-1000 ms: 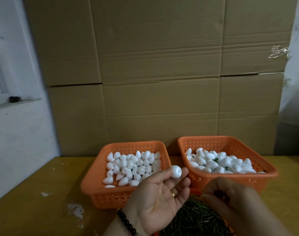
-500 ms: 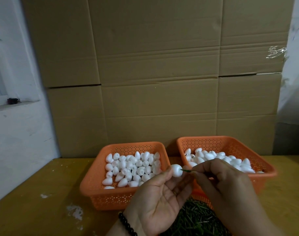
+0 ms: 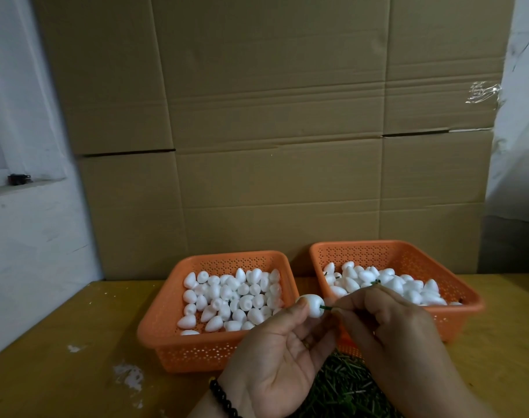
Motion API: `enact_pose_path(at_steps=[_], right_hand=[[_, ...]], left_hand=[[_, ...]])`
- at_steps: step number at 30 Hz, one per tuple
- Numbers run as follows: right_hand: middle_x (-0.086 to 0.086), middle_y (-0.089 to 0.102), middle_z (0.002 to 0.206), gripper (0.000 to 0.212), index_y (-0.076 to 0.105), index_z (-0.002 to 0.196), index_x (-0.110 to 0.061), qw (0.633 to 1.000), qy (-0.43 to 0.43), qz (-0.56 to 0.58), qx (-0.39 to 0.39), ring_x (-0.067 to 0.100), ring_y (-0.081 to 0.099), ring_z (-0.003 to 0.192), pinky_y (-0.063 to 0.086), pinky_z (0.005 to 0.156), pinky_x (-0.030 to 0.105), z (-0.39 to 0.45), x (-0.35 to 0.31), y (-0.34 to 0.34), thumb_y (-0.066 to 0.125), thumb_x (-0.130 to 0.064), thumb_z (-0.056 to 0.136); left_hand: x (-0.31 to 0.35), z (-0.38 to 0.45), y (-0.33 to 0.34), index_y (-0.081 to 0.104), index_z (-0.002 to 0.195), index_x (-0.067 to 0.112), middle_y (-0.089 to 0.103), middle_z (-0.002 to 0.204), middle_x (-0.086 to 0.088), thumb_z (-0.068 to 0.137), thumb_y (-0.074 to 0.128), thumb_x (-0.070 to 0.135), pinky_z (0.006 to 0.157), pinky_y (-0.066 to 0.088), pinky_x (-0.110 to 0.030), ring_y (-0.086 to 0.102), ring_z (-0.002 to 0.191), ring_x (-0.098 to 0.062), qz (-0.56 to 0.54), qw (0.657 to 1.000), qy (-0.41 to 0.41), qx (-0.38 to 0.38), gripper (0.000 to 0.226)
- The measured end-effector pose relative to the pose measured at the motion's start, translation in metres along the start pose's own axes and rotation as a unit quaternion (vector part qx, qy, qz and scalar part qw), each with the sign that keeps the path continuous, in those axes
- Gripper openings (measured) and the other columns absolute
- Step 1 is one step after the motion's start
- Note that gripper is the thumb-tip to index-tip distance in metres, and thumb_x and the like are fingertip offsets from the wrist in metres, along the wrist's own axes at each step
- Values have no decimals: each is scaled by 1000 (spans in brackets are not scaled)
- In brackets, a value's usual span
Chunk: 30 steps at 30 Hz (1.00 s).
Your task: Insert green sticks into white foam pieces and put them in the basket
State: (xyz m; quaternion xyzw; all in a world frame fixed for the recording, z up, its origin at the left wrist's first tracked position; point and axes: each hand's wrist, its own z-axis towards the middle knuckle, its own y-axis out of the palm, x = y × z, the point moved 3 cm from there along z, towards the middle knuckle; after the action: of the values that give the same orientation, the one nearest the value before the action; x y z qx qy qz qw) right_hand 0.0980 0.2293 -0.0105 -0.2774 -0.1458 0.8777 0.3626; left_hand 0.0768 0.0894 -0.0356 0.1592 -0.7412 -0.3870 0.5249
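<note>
My left hand pinches a white foam piece between thumb and fingertips, palm up, in front of the two baskets. My right hand pinches a thin green stick whose tip sits in the foam piece's right side. The left orange basket holds several plain white foam pieces. The right orange basket holds several foam pieces, some with green sticks showing. A pile of green sticks lies below my hands.
Both baskets stand on a yellow wooden table with white scuffs. A tall cardboard wall rises right behind them. A white wall and window ledge are to the left, and plastic sheeting to the right.
My right hand came up from the stick pile with a green stick and brought it to the foam piece, where its tip now enters. My left hand kept holding the foam piece.
</note>
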Motion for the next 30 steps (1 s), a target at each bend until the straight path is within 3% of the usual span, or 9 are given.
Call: enact_pose_path(at_steps=[4, 14, 21, 26, 30], right_hand=[[-19, 61, 73, 4, 70, 75, -23, 1000, -3, -2, 4, -8, 56, 73, 37, 64, -3, -1, 0, 0, 68, -20, 73], [-22, 58, 74, 4, 70, 75, -24, 1000, -3, -4, 1, -11, 55, 73, 36, 65, -4, -1, 0, 2, 68, -20, 73], [-19, 60, 73, 14, 70, 75, -22, 1000, -5, -12, 9, -4, 57, 69, 43, 61, 5, -2, 2, 2, 78, -11, 76], [-23, 61, 74, 8, 71, 77, -25, 1000, 2, -1, 1, -10, 58, 71, 38, 63, -2, -1, 0, 0, 73, -19, 74], [-18, 68, 80, 35, 68, 84, -33, 998, 39, 53, -22, -8, 65, 73, 48, 65, 4, -2, 1, 0, 87, -9, 66]], left_hand=[[-1, -1, 2, 75, 81, -7, 68, 107, -28, 72, 64, 4, 78, 58, -43, 71, 81, -31, -1, 1000, -1, 2, 19], [-3, -1, 3, 63, 108, -7, 65, 114, -29, 74, 63, 3, 81, 57, -40, 67, 90, -30, 10, 1000, 10, 12, 35], [-3, -2, 2, 63, 110, -6, 67, 111, -27, 74, 63, 4, 81, 58, -38, 67, 94, -30, 17, 1000, 11, 7, 37], [-2, -2, 3, 63, 110, -6, 63, 119, -28, 74, 63, 5, 80, 57, -38, 64, 100, -31, 19, 1000, 11, 3, 37], [-1, -4, 3, 66, 106, -6, 66, 114, -28, 77, 61, 7, 78, 58, -37, 66, 97, -31, 17, 1000, 1, -15, 32]])
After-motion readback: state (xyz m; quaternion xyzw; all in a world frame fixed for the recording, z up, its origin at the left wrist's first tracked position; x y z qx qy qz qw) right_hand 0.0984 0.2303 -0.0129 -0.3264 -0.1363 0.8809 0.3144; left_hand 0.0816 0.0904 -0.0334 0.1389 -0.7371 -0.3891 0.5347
